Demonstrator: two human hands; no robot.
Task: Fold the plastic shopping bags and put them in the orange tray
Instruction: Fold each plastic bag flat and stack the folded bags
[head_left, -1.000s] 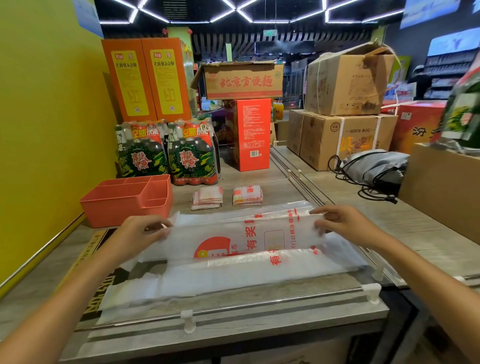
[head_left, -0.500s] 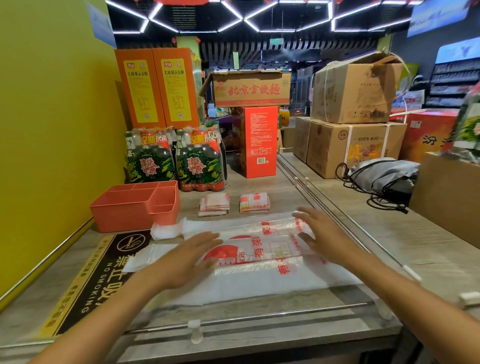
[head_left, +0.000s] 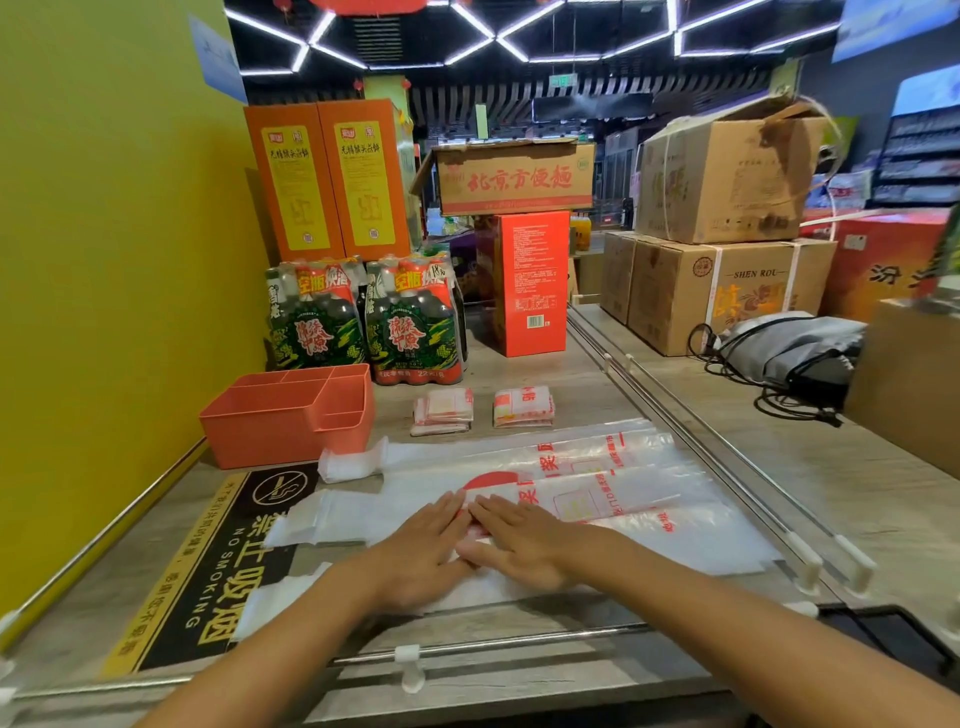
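A: What are the hands doing?

B: The left hand (head_left: 423, 553) and right hand (head_left: 514, 545) are lying flat side by side, fingers straight and palms down, pressing on the plastic bag (head_left: 597, 499) near its middle. Neither is gripping anything.

A: Where is the bag sitting?

B: It is lying stretched lengthwise across the worktop (head_left: 519, 670), its handles pointing left over the no-smoking sign (head_left: 218, 577).

A: And the orange tray (head_left: 283, 415)?

B: It is standing at the back left by the yellow wall, just beyond the handles. Two folded bags (head_left: 442, 410) are lying to its right, in front of the bottle packs (head_left: 413, 322).
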